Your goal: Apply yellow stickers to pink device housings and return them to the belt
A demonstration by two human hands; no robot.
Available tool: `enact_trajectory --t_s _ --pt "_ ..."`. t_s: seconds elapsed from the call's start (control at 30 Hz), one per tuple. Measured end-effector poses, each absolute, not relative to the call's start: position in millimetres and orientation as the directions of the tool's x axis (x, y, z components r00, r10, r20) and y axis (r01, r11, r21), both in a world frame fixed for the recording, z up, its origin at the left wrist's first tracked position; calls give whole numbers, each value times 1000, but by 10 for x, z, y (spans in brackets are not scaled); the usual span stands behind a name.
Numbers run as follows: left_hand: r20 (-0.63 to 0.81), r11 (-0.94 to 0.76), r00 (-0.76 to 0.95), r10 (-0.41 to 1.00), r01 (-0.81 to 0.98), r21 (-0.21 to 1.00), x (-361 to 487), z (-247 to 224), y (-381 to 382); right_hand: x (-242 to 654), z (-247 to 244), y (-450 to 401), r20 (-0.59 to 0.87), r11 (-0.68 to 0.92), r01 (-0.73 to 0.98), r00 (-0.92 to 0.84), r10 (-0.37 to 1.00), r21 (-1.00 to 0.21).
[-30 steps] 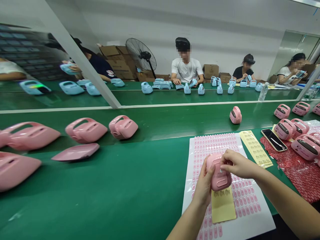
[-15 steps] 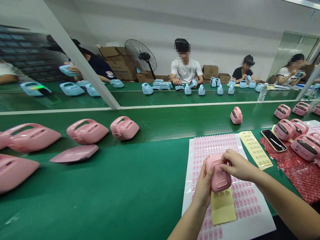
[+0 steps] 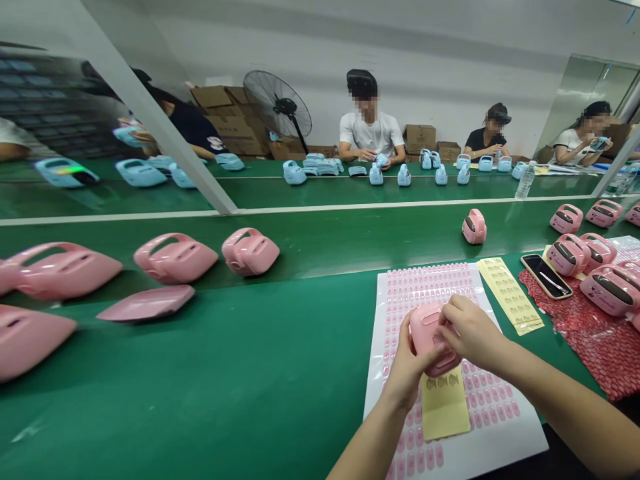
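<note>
Above the white sticker sheet (image 3: 505, 443), on the R part of the green bench (image 3: 240, 387), I've got the pink case (image 3: 423, 325) in L hand (image 3: 406, 365), thumb over its near face, fingers round the L edge: snug grip. R hand (image 3: 467, 332): fingers bent & bunched, narrow, tips touching the case face nr some dark print; can't tell if anything's pinched btwn them.

To do this well, IMO: hold L firm w/ the face turned up, L thumb clear of R tips, brace R on the case & press evenly, no skew.

Text: case print too small to read. Yellow strip (image 3: 445, 415) on the sheet, just below the case, has dark marks nr its top, illegible. 2nd yellow strip (image 3: 511, 297), R of sheet, has rows of marks, also unreadable. Sheet = rows of pink ovals, motifs too tiny. No brand I can make out.
</note>
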State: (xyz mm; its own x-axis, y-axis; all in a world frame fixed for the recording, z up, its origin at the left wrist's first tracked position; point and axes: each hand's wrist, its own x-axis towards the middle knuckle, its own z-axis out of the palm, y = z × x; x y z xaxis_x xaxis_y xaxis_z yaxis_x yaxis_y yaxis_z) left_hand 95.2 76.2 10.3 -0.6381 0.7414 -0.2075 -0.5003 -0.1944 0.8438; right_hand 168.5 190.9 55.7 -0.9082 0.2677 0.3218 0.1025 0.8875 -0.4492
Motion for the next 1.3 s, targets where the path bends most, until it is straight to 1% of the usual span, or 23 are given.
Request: enact_trajectory --t_s 0.1,0.17,0.2,0.27,0.3,0.4,0.47,0.53,0.6,0.7,0.8,0.97,1.03,1.1,1.2,1.3 --pt "-213 -179 -644 735 -487 855 934 83 768 1779 612 1910 476 892 -24 -852 218 -452" --pt "-226 -189 -669 708 -489 852 923 73 785 1899 649 1864 570 857 -103 -785 242 -504" --pt "-239 -194 -681 692 -494 848 918 71 795 1972 642 1819 591 831 -128 -761 267 -541" --pt "-266 -212 -705 657 -511 833 902 70 816 2132 543 1683 567 775 -154 -769 295 -612" --pt "-280 -220 -711 645 -524 823 892 69 826 2216 447 1595 532 752 -159 -798 284 -640" --pt "-309 -242 -719 623 -553 798 859 59 851 2459 29 1308 383 725 -138 -905 184 -675" --pt "-321 -243 -715 622 -566 788 850 48 861 2592 -257 1150 331 746 -101 -929 166 -658" --pt "-318 -251 -714 623 -568 784 860 39 867 2679 -466 1047 356 794 -93 -921 161 -600" --pt "-307 -260 -720 622 -560 787 882 37 869 2711 -579 992 410 834 -84 -894 179 -546" --pt "-302 -269 -724 621 -558 785 914 38 867 2664 -623 955 476 861 -69 -854 211 -504" --pt "-299 -279 -725 620 -560 780 926 41 862 2567 -628 938 505 871 -82 -839 202 -484" --pt "-285 -280 -728 624 -548 788 937 47 847 2507 -681 944 490 855 -85 -846 210 -512" --pt "-282 -276 -726 626 -546 791 944 45 836 2523 -714 955 505 850 -81 -832 229 -520" --pt "-285 -273 -722 630 -550 789 947 36 823 2546 -743 963 539 863 -79 -809 237 -498" --pt "-296 -273 -702 647 -576 770 944 11 803 2586 -759 971 566 883 -101 -799 204 -459" --pt "-310 -276 -687 657 -602 749 947 -15 786 2626 -735 983 556 879 -130 -814 169 -458"
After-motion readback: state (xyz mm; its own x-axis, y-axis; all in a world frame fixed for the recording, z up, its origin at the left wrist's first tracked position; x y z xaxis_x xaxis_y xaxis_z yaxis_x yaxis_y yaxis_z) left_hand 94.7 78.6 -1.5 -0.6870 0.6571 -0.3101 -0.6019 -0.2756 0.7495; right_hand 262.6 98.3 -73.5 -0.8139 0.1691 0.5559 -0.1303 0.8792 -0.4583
